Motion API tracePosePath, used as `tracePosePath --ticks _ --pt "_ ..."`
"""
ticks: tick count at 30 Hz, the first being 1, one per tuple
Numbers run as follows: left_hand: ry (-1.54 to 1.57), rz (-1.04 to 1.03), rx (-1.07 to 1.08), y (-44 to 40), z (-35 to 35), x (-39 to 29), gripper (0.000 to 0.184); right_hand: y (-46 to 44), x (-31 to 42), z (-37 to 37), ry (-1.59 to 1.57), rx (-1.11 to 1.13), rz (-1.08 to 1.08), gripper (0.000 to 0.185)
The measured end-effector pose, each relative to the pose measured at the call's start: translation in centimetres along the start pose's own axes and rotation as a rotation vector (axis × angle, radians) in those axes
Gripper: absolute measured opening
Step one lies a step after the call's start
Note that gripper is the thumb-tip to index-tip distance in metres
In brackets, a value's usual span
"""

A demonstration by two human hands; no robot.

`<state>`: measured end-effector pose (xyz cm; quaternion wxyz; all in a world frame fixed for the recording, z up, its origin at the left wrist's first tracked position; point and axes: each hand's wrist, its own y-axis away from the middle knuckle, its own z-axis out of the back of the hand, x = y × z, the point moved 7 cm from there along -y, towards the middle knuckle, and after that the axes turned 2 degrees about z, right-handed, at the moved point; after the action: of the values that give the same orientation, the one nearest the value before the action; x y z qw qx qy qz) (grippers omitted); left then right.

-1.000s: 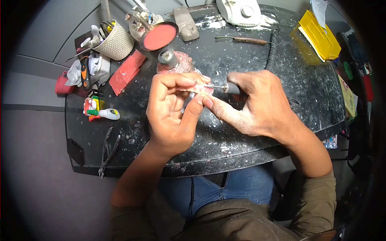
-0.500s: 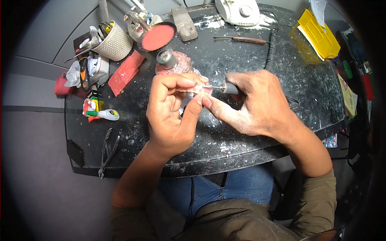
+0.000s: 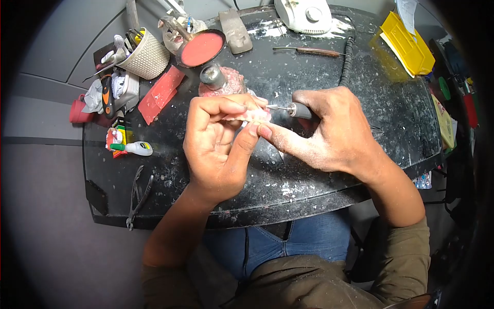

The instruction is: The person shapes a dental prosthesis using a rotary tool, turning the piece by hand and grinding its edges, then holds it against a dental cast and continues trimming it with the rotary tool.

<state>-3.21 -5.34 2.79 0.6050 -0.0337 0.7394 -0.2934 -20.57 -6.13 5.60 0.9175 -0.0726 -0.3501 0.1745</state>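
Observation:
My left hand [image 3: 218, 141] pinches a pink and white denture [image 3: 252, 116] between thumb and fingers, above the middle of the table. Closed round the dark handpiece of a rotary tool [image 3: 300, 110] is my right hand [image 3: 334, 131], dusted with white powder. The metal bur [image 3: 277, 107] points left, close to the denture's right end; whether it touches cannot be made out. My right thumb tip meets the denture's near edge beside my left thumb. Part of the denture is hidden by my fingers.
Behind my hands stand a pink lump with a metal cylinder [image 3: 213, 77] and a pan of pink wax [image 3: 201, 49]. Pink sheets [image 3: 160, 95], a glue bottle [image 3: 139, 148] and pliers [image 3: 138, 198] lie left. A white control box [image 3: 304, 15] and a wooden-handled knife [image 3: 316, 51] are at the back.
My left hand has shifted slightly left and turned the denture a little. The bur has drawn back to the right, and more of its shank shows.

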Motion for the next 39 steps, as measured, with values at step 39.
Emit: tracePosePath --ticks 39 --pt "0.019 0.031 0.017 -0.04 -0.08 0.28 0.032 0.15 -0.39 -0.70 -0.021 0.067 -0.044 0.067"
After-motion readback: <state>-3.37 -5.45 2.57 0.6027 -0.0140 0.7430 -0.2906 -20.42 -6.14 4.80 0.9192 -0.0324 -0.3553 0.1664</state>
